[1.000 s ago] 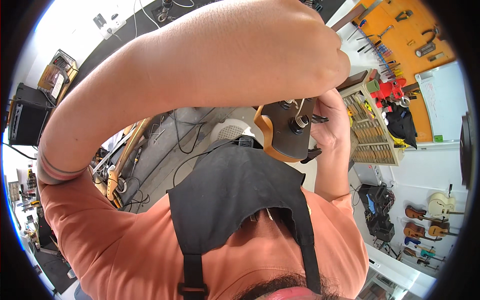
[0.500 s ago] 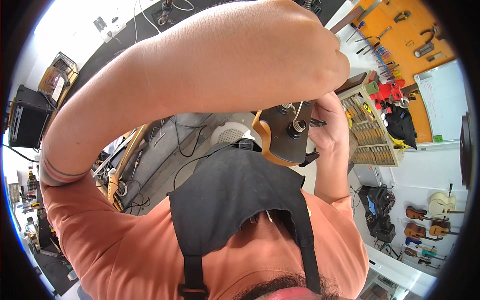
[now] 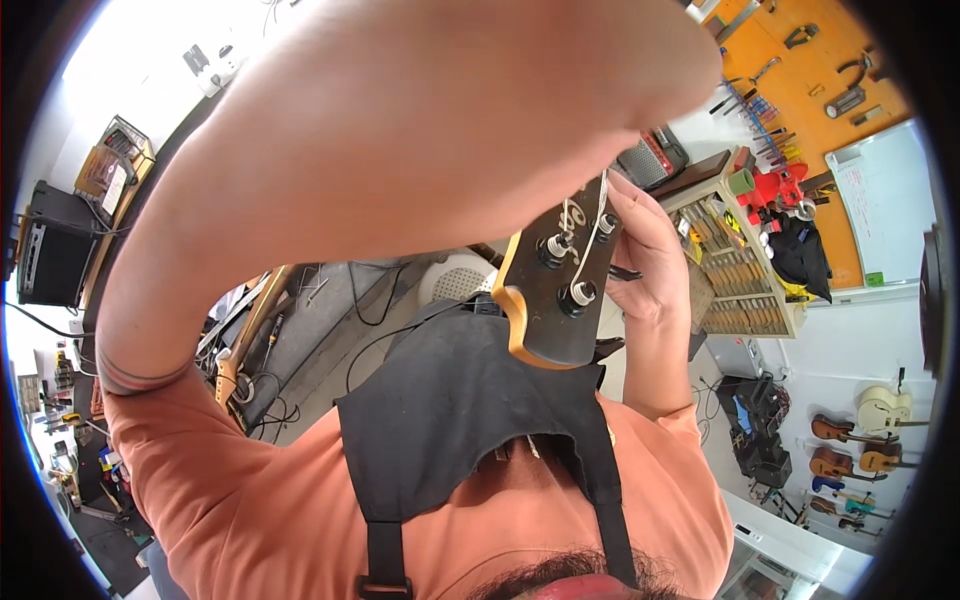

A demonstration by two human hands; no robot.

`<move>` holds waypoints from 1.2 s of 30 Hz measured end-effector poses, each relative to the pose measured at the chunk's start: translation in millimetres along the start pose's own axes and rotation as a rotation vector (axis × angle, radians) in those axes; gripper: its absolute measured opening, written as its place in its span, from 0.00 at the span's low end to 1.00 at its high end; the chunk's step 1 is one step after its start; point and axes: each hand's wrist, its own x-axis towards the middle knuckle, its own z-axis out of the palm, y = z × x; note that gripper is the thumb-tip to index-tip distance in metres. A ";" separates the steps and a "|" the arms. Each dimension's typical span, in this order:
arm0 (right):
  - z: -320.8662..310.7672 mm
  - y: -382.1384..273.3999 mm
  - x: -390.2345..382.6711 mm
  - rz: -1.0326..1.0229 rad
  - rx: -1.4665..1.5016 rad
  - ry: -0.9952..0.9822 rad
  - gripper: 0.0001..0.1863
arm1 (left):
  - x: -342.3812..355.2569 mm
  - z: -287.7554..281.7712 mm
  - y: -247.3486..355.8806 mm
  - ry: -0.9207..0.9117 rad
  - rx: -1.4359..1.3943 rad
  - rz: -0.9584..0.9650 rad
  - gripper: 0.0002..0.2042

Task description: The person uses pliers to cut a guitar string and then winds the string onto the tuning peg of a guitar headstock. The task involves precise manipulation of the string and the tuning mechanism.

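A dark-faced bass guitar headstock point(image 3: 535, 320) with a pale wooden edge stands in front of my apron. Silvery strings point(image 3: 588, 245) wind onto its tuning posts, and black tuner keys point(image 3: 608, 348) stick out along its right edge. My right hand point(image 3: 652, 245) wraps round that right edge beside the keys, some fingers hidden behind the wood. Across the upper middle of the head view stretches my left forearm, large and blurred. My left hand point(image 3: 660, 60) is above the headstock, close to the camera, its fingers out of sight. It hides the rest of the neck.
A black apron point(image 3: 450, 410) lies on my chest. A workbench point(image 3: 335, 300) with cables and a guitar neck point(image 3: 235, 355) is at left. At right stand a drawer cabinet point(image 3: 745, 260), a tool board point(image 3: 820, 60) and hanging guitars point(image 3: 835, 465). An amplifier point(image 3: 50, 245) sits far left.
My left arm has risen closer to the camera and blurred. More of the headstock shows, shifted slightly left and downward. My right hand stays beside it.
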 end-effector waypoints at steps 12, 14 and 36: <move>3.1 -1.2 1.2 0.038 -0.022 0.064 0.24 | -15.6 -18.3 12.4 0.206 0.090 -0.135 0.07; 5.6 -0.9 3.1 0.025 -0.001 0.067 0.24 | -19.2 -17.5 10.4 0.216 0.090 -0.132 0.08; 11.7 -0.1 4.2 -0.019 -0.048 0.087 0.21 | -44.3 8.3 -11.4 0.112 -0.214 0.006 0.14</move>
